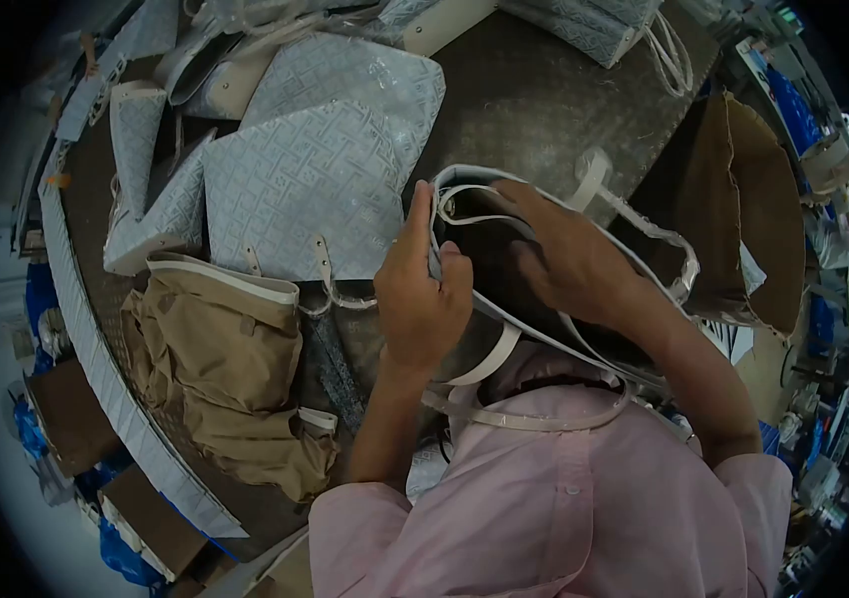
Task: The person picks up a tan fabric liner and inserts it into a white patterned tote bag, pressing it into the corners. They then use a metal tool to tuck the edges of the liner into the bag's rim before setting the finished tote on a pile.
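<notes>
A handbag with a white rim [544, 339] and dark inside is held open mouth-up against my chest. My left hand [422, 299] grips its left end, with the thumb at the inner side and a finger up along the outside. Reaching into the opening from the right, my right hand [579, 254] has its fingers bent around a narrow white strap [479, 194], slightly blurred. A small metal piece shows by the strap's end. One pale handle [494, 361] hangs on the near side; another handle [681, 254], wrapped in clear plastic, lies on the far side.
Patterned pale-blue bag pieces [310, 189] lie on the dark table [534, 90] beyond my left hand. A tan cloth lining [230, 339] is crumpled at the left. An open cardboard box [743, 209] stands at the right, and further cartons [70, 414] stand beyond the left edge.
</notes>
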Motion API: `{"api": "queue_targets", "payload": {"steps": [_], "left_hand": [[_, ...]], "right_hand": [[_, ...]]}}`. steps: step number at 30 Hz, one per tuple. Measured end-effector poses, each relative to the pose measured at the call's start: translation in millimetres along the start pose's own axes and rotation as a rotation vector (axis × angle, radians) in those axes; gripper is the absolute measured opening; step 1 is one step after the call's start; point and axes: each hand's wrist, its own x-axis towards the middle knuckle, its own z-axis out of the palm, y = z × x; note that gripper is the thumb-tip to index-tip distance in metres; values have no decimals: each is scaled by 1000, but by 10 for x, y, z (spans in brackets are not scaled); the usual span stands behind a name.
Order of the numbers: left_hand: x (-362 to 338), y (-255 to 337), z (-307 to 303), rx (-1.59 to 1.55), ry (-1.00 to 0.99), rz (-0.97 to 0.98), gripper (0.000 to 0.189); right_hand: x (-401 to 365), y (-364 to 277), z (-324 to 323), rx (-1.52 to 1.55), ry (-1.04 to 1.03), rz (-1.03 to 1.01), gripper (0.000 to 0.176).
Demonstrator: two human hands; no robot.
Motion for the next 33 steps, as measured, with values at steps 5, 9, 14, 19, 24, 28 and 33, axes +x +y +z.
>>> {"api": "queue_targets", "payload": {"steps": [5, 9, 14, 19, 24, 28, 33], "left_hand": [[-74, 40, -40, -77, 26, -270, 48], [-91, 90, -16, -179, 82, -285, 46], [-136, 129, 48, -83, 106, -130, 44], [-161, 152, 23, -146, 104, -166, 42], [-215, 147, 24, -150, 87, -250, 38], [-220, 106, 8, -133, 116, -250, 37], [-230, 86, 12, -92, 119, -184, 37]], "right_hand": [[246, 38, 272, 13, 27, -69, 24], [170, 57, 251, 6, 42, -98, 20], [52, 37, 121, 54, -49, 13, 8], [-8, 5, 90, 47, -57, -27, 18], [-42, -17, 34, -108, -96, -112, 12], [-81, 131, -92, -46, -236, -89, 13], [-31, 82, -65, -76, -174, -87, 14]]}}
